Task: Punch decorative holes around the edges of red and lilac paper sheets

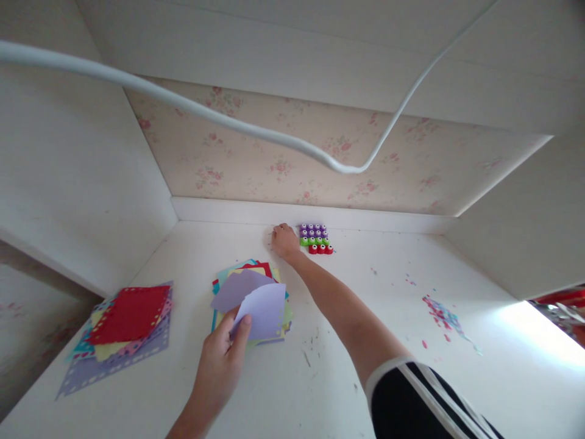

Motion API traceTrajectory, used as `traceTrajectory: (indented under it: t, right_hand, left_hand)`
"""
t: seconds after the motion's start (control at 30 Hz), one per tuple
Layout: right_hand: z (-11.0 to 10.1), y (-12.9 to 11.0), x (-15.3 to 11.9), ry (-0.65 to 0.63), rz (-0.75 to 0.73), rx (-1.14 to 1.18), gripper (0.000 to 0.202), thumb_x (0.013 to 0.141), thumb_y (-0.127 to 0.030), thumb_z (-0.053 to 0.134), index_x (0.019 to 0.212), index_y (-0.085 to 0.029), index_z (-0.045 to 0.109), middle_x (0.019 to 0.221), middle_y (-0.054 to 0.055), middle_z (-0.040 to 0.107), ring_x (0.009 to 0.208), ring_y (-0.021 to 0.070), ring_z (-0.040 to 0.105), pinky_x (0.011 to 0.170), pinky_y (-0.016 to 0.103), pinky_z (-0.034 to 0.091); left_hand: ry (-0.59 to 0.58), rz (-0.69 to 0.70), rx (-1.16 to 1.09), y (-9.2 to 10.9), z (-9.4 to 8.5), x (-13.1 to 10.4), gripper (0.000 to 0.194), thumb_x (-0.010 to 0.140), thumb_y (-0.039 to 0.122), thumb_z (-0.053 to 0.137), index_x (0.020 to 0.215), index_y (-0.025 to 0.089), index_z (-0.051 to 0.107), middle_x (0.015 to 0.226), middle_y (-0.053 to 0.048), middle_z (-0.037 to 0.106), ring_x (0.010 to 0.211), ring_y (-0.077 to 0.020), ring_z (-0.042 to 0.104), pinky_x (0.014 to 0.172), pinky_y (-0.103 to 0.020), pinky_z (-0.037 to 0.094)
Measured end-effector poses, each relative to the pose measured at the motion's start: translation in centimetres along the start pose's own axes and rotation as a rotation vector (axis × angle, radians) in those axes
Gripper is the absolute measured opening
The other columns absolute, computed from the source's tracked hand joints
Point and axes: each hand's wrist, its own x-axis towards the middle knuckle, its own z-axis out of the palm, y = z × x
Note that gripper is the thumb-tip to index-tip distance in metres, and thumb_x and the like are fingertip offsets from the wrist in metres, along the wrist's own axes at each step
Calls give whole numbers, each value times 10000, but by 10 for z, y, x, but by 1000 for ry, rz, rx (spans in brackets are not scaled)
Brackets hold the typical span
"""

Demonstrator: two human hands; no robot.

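Note:
My left hand (225,350) pinches a sheet of light purple paper (265,310) between thumb and fingers; the sheet is bent and has small holes along its lower right edge. It is held over a stack of coloured paper (272,273) on the white desk. Near the back wall my right hand (284,241) is closed, its fingers curled down at the desktop. Whatever it may hold is hidden. Just right of it stand rows of small craft punches (316,238) in purple, green and red.
At left lies another pile of paper (130,314) with punched edges, red on top. Paper bits (441,314) are scattered at right. A white cable (256,131) hangs across the upper view. Side panels and a floral back wall (274,164) enclose the white desk (365,274).

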Motion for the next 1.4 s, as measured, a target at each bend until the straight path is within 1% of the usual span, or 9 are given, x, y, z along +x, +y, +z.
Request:
traceTrajectory:
  t: [0.13, 0.3, 0.53, 0.73, 0.9, 1.03, 1.13, 1.27, 1.4]
  right_hand:
    - [1, -1, 12, 35, -9, 13, 409, 978, -246, 273, 1171, -81, 593, 1242, 186, 561, 1194, 245, 471, 1017, 370, 326]
    - [13, -14, 10, 12, -161, 29, 384, 980, -280, 318, 1062, -136, 664, 1172, 116, 633, 1135, 201, 529, 1000, 292, 349]
    - [7, 10, -41, 4, -281, -6, 357, 976, -214, 324, 1089, -144, 655, 1197, 101, 635, 1099, 181, 567, 958, 264, 401]
    - [-20, 79, -121, 31, -270, -54, 318, 955, -201, 377, 1075, -173, 670, 1193, 81, 647, 1085, 183, 587, 961, 276, 421]
    - [-47, 175, -177, 87, -136, -142, 325, 940, -211, 383, 1064, -211, 683, 1165, 58, 669, 1062, 195, 610, 934, 301, 455]
    - [-73, 261, -205, 130, 94, -289, 326, 920, -197, 381, 1051, -206, 679, 1149, 71, 672, 1027, 217, 625, 902, 331, 474]
    - [-88, 294, -210, 177, 215, -323, 344, 918, -207, 358, 1036, -165, 679, 1145, 126, 663, 991, 266, 635, 832, 389, 499]
    - [-87, 273, -191, 248, 254, -294, 387, 905, -165, 347, 1189, -190, 609, 1225, 91, 629, 1059, 253, 603, 875, 387, 486]
    - [-68, 218, -150, 129, 18, -247, 505, 850, -70, 353, 1307, -181, 536, 1324, 66, 569, 1207, 209, 502, 1012, 337, 404]
  left_hand:
    - [-5, -21, -28, 2, 1, 2, 504, 872, 532, 458, 1185, 161, 595, 1067, -78, 701, 1017, -241, 640, 897, -311, 489]
    - [-13, 7, -2, 0, 2, 3, 498, 875, 523, 455, 1192, 165, 593, 1135, -84, 683, 1028, -236, 641, 893, -306, 492]
    - [-22, 70, 59, -7, 0, 3, 464, 884, 519, 447, 1158, 180, 606, 1153, -89, 677, 1022, -222, 647, 870, -280, 505]
    - [-73, 91, 69, -8, 1, 2, 469, 896, 512, 435, 1198, 185, 581, 1161, -81, 675, 1048, -211, 641, 861, -259, 512]
    - [-71, 82, 82, -6, 3, 2, 461, 885, 525, 441, 1154, 187, 600, 1140, -77, 686, 1022, -210, 654, 856, -256, 516]
    - [-56, 73, 100, -6, 3, 3, 457, 874, 542, 443, 1116, 192, 610, 1123, -72, 694, 981, -206, 669, 831, -244, 522]
    - [-47, 76, 120, -7, 3, 5, 456, 868, 550, 442, 1095, 195, 616, 1108, -69, 700, 971, -206, 671, 834, -241, 519]
    - [-47, 82, 156, -8, 3, 6, 444, 865, 548, 447, 1100, 210, 614, 1102, -54, 703, 976, -206, 669, 847, -248, 514]
    - [-33, 81, 176, -8, 3, 5, 453, 865, 551, 439, 1100, 207, 618, 1096, -63, 704, 973, -216, 671, 837, -263, 522]
